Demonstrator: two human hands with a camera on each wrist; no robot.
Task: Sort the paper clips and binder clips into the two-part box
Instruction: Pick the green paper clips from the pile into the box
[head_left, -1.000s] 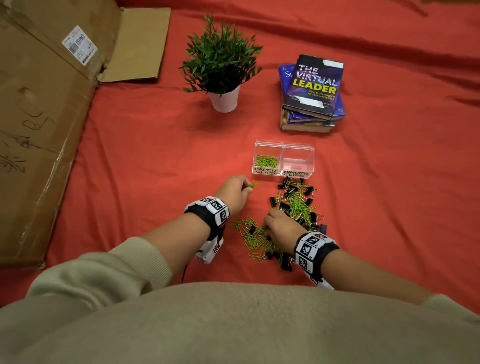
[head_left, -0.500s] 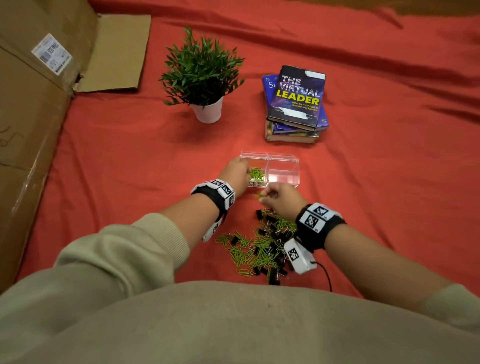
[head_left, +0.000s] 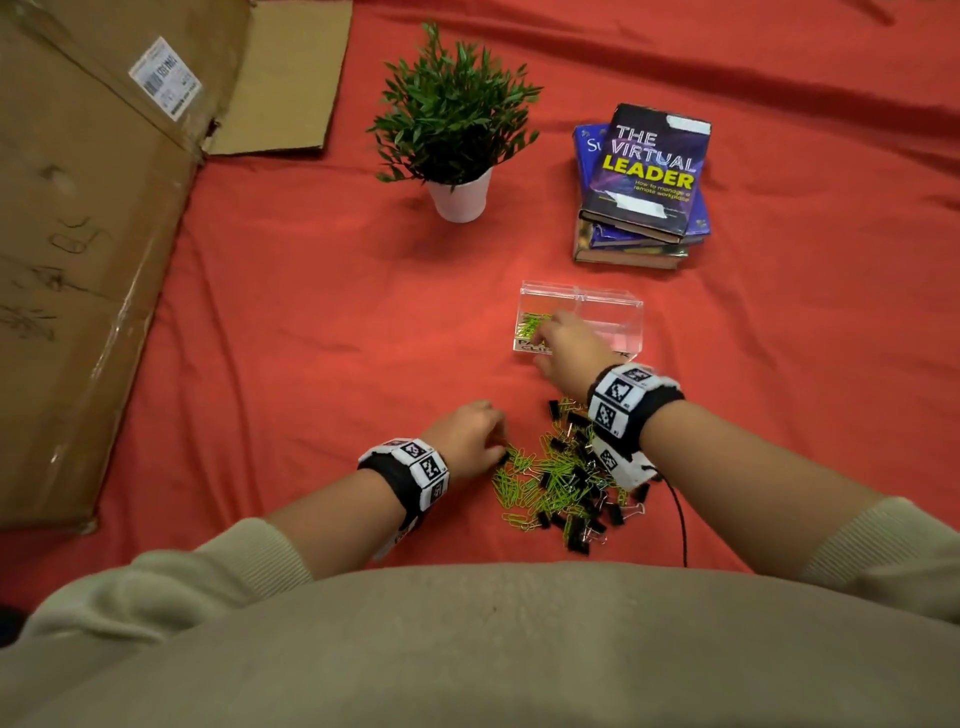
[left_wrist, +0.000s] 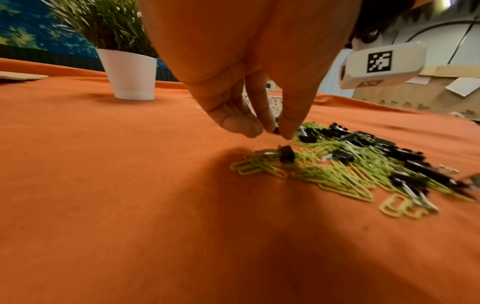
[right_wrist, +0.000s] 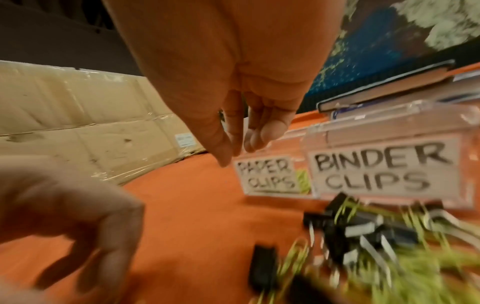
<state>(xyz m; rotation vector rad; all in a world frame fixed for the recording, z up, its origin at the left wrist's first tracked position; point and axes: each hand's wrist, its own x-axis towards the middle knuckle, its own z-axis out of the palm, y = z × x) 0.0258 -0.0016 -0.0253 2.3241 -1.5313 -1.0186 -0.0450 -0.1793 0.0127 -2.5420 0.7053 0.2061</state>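
The clear two-part box (head_left: 613, 306) (right_wrist: 363, 127) stands on the red cloth beyond a mixed pile of green paper clips and black binder clips (head_left: 561, 478) (left_wrist: 350, 164) (right_wrist: 363, 236). Its left part, labelled PAPER CLIPS (right_wrist: 267, 174), holds several green paper clips (head_left: 531, 325); the BINDER CLIPS part (right_wrist: 376, 172) looks bare. My right hand (head_left: 563, 340) (right_wrist: 233, 148) hangs over the paper-clip part, fingers loose, nothing between them. My left hand (head_left: 470, 439) (left_wrist: 262, 129) reaches down at the pile's left edge. A black clip shows between its fingertips; whether they pinch it is unclear.
A potted plant (head_left: 454, 130) in a white pot stands at the back. A stack of books (head_left: 641, 192) lies behind the box. Flattened cardboard (head_left: 88, 234) covers the left side. A cable (head_left: 678, 514) runs from my right wrist.
My left hand has come back from the box to the pile's left edge. My right hand has moved from in front of the box to over the paper-clip part.
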